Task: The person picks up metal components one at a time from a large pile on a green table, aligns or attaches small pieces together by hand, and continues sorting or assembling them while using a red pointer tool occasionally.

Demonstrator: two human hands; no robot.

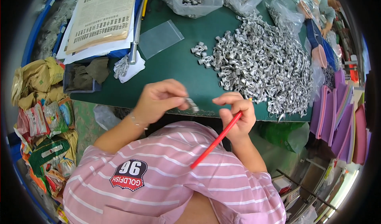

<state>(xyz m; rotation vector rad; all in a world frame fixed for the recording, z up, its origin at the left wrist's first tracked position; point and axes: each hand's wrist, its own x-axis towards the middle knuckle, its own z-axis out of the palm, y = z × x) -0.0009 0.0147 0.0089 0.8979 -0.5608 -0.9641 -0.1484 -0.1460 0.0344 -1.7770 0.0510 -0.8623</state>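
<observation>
Grey metal pieces [264,61] form a large heap at the upper right of the head view, on the green tabletop [166,71]. At the centre of the frame, the left hand [155,101] pinches a small metal fitting [192,105] between thumb and fingers, near the table's front edge. Right of centre, the right hand [243,118] is closed around a red pen-shaped tool [214,143], which slants toward the lower centre in front of the striped shirt [158,176]. Both hands are apart. At upper left, a flat clear bag [162,38] lies beside a metal rod [135,45].
</observation>
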